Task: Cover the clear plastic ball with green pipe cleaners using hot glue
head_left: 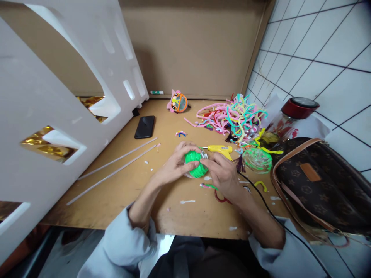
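Note:
A round piece wound with green pipe cleaner (pixel 192 158) is held over the middle of the desk; part of its right side looks clear. My left hand (pixel 177 164) wraps it from the left, thumb across the front. On its right side, the fingers of my right hand (pixel 222 172) pinch at the edge; what lies between them is too small to tell. Just behind my right hand lies a yellow glue gun (pixel 219 148), its black cord (pixel 261 195) running toward the front right. Red-handled scissors (pixel 220 197) show partly under my right hand.
A tangled heap of pipe cleaners (pixel 232 117), a clear green-marked round piece (pixel 257 160), a red-lidded bottle (pixel 290 119) and a brown handbag (pixel 324 185) crowd the right. Leftward are a phone (pixel 144 127), two white sticks (pixel 111 175) and a white foam panel (pixel 95 77). A decorated ornament (pixel 178 102) sits behind.

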`<state>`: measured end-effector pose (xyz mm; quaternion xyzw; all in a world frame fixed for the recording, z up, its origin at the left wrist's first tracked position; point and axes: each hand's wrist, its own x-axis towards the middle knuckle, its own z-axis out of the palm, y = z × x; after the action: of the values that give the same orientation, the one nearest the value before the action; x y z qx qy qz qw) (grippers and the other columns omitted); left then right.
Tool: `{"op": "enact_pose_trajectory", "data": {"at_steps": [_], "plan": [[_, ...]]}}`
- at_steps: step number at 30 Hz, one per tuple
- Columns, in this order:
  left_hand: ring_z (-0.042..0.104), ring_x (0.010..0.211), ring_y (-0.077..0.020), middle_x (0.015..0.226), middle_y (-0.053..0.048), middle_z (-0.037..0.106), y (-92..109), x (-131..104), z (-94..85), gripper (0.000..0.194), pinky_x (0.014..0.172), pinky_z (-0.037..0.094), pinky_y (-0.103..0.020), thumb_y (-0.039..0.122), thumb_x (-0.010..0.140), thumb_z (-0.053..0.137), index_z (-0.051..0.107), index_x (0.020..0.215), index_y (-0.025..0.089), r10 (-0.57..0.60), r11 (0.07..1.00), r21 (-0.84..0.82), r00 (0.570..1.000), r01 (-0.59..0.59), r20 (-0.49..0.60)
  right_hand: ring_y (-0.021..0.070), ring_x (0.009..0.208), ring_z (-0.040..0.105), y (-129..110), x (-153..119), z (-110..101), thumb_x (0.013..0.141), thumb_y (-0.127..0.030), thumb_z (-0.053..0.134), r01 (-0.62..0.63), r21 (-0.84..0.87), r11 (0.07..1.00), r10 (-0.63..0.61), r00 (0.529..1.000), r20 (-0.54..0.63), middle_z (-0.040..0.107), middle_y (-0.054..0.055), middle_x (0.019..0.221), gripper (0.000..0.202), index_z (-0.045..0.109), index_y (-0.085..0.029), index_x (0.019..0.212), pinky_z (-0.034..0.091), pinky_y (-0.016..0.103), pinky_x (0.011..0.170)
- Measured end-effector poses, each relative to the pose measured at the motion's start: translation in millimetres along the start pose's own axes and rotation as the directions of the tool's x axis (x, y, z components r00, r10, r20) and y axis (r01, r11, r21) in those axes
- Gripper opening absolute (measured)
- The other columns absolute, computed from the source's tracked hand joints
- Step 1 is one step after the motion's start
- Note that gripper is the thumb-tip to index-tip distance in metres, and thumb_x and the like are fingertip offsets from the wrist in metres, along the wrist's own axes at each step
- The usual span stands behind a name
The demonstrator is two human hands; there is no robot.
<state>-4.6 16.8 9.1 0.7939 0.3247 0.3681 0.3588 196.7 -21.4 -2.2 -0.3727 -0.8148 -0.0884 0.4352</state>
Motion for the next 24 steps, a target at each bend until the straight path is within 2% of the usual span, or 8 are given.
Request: {"op": "enact_pose_trajectory", "data": {"at_steps": [8, 14, 21, 24], "plan": [[0.043, 0.13, -0.026, 0.126, -0.009, 0.049, 5.7, 0.6, -1.6, 0.028, 0.116, 0.033, -0.046, 0.044, 0.095, 0.056, 0.058, 0.114, 0.024, 0.018, 0.996, 0.088, 0.999, -0.022, 0.046, 0.0154, 0.071, 0.049, 0.2, 0.3, -2.0, 0.098, -0.01, 0.039, 0.006, 0.018, 1.0, -0.006, 1.0, 0.029, 0.054, 0.003, 0.075, 0.033, 0.071, -0.017, 0.098, 0.038, 0.026, 0.064], [0.044, 0.128, -0.0258, 0.125, -0.008, 0.049, 8.4, 1.3, -2.7, 0.028, 0.115, 0.034, -0.045, 0.046, 0.095, 0.054, 0.057, 0.112, 0.024, 0.022, 0.996, 0.083, 0.998, -0.028, 0.063, 0.0148, 0.071, 0.048, 0.1, 0.6, -2.6, 0.099, -0.011, 0.039, 0.018, 0.003, 1.0, -0.018, 1.0, 0.014, 0.053, 0.003, 0.075, 0.031, 0.07, -0.017, 0.097, 0.038, 0.025, 0.063], [0.051, 0.117, -0.0248, 0.12, -0.008, 0.052, 3.7, 0.6, -0.4, 0.034, 0.109, 0.041, -0.044, 0.051, 0.094, 0.055, 0.051, 0.112, 0.024, 0.033, 0.998, 0.056, 0.999, -0.033, 0.012, 0.0146, 0.071, 0.048, 0.4, 0.1, -1.6, 0.1, -0.013, 0.039, 0.017, -0.007, 1.0, -0.017, 1.0, 0.016, 0.053, 0.003, 0.075, 0.032, 0.071, -0.017, 0.098, 0.038, 0.025, 0.063], [0.051, 0.119, -0.0256, 0.122, -0.009, 0.053, 4.2, 0.6, -0.2, 0.036, 0.11, 0.04, -0.045, 0.051, 0.093, 0.055, 0.051, 0.117, 0.024, 0.022, 0.997, 0.075, 1.0, -0.024, 0.016, 0.0148, 0.071, 0.049, 1.0, -0.6, -1.2, 0.101, -0.015, 0.038, 0.015, -0.011, 1.0, -0.015, 1.0, 0.012, 0.053, 0.002, 0.075, 0.033, 0.071, -0.018, 0.098, 0.038, 0.026, 0.064]]}}
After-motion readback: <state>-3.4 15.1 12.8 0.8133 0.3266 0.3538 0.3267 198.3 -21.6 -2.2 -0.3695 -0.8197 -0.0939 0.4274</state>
